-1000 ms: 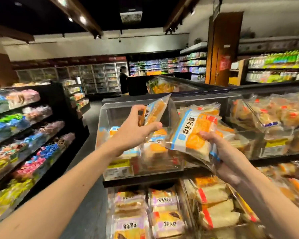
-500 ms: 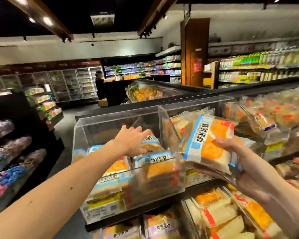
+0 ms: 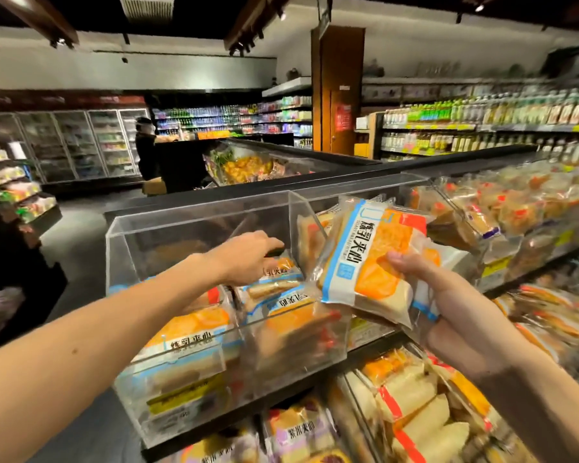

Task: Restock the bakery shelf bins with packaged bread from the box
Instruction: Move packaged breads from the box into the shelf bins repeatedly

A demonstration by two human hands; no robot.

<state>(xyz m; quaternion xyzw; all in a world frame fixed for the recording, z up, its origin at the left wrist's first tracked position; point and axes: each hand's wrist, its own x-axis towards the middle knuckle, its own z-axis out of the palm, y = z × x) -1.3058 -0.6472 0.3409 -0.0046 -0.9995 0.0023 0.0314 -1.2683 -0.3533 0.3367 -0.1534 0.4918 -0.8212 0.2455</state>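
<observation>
My left hand (image 3: 248, 259) is inside the clear bin (image 3: 198, 213) on the upper shelf. Its fingers are nearly straight and lie on top of a rear packet (image 3: 279, 270) at the back right of this bin. They do not curl round it, so this hand is open. Other stacked packets (image 3: 188, 332) of the same orange, white and blue kind fill the bin below my forearm.

My right hand (image 3: 448, 305) is just to the right, in front of the neighbour bin (image 3: 365, 186). It grips a tilted bread packet (image 3: 368, 259), with the thumb pressing on the printed face and the fingers underneath. Behind this packet the edge of another one shows in the same hand, but how many there are I cannot tell. On the lower shelf lie red-striped packets (image 3: 411, 402).
</observation>
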